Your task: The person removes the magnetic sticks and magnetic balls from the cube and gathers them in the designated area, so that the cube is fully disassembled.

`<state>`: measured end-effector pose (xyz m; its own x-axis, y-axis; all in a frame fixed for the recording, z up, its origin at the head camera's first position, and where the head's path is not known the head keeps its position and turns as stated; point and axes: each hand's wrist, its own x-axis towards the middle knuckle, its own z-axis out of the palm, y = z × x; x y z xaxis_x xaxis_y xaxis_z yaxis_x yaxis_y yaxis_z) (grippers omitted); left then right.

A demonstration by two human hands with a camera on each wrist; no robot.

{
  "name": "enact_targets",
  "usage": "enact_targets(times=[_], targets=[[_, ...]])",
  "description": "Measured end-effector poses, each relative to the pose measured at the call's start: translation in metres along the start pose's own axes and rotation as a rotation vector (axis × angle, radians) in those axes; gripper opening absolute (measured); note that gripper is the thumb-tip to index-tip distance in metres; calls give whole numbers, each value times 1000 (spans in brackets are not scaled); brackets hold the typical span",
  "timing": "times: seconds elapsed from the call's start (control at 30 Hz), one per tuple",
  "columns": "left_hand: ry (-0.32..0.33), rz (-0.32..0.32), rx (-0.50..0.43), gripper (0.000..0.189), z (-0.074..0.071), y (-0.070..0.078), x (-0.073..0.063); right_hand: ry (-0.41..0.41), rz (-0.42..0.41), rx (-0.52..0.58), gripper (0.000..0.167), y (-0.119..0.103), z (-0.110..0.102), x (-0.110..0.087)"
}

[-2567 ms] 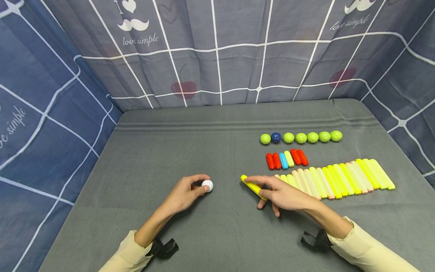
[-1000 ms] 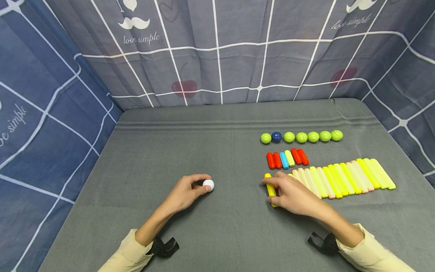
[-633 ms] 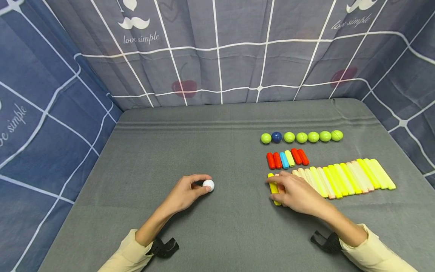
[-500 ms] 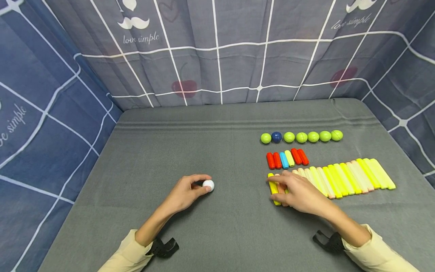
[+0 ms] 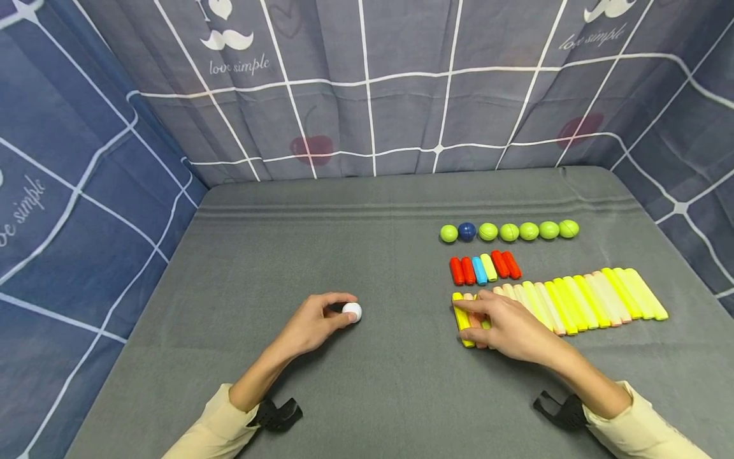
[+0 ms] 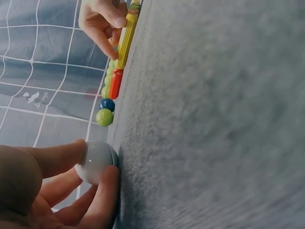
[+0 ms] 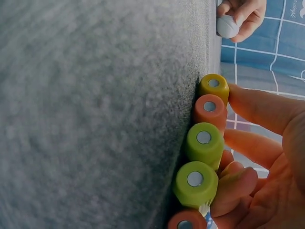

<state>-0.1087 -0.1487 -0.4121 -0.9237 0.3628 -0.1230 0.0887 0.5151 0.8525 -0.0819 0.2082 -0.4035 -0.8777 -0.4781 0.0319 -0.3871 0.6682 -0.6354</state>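
Observation:
My left hand (image 5: 312, 324) pinches a small white ball (image 5: 352, 312) between thumb and fingers, low over the grey cloth; the left wrist view shows the ball (image 6: 96, 162) close up. My right hand (image 5: 513, 325) lies over the left end of a row of magnetic building rods (image 5: 562, 308). Its thumb and index fingertips touch the end yellow rod (image 5: 463, 320), fingers spread rather than curled round it. In the right wrist view the yellow rod (image 7: 214, 87) lies beside an orange rod (image 7: 209, 109) and green ones, with round metal discs in their ends. The palm hides part of the row.
Behind the rods lie short red (image 5: 457, 271), blue (image 5: 480, 271) and yellow (image 5: 489, 267) rods in a line. Farther back stand several green balls (image 5: 509, 231) and a dark blue ball (image 5: 467, 231). A checked curtain (image 5: 401, 95) encloses the grey table (image 5: 258, 255).
The right hand has moved right and set the yellow rod, earlier held slanted apart, against the row's left end, loosening its grip. The left hand keeps the white ball in place.

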Motion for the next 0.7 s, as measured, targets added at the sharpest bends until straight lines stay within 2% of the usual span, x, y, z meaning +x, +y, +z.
enact_targets(times=[0.1, 0.2, 0.3, 0.47, 0.6, 0.7], targets=[[-8, 7, -14, 31, 0, 2, 5, -8, 0, 2, 45, 1, 0, 0], [-9, 33, -40, 33, 6, 9, 19, -6, -1, -9, 45, 2, -1, 0], [0, 36, -117, 38, 15, 18, 44, -3, 4, -6, 46, 3, -1, 0], [54, 21, -247, 41, 31, 38, 89, -2, 6, 11, 43, 3, 0, 0], [95, 23, -225, 37, 44, 52, 120, 1, 5, 4, 43, 2, 1, 1], [142, 28, -119, 35, 53, 59, 140, -1, 12, 4, 44, 2, 1, 1]])
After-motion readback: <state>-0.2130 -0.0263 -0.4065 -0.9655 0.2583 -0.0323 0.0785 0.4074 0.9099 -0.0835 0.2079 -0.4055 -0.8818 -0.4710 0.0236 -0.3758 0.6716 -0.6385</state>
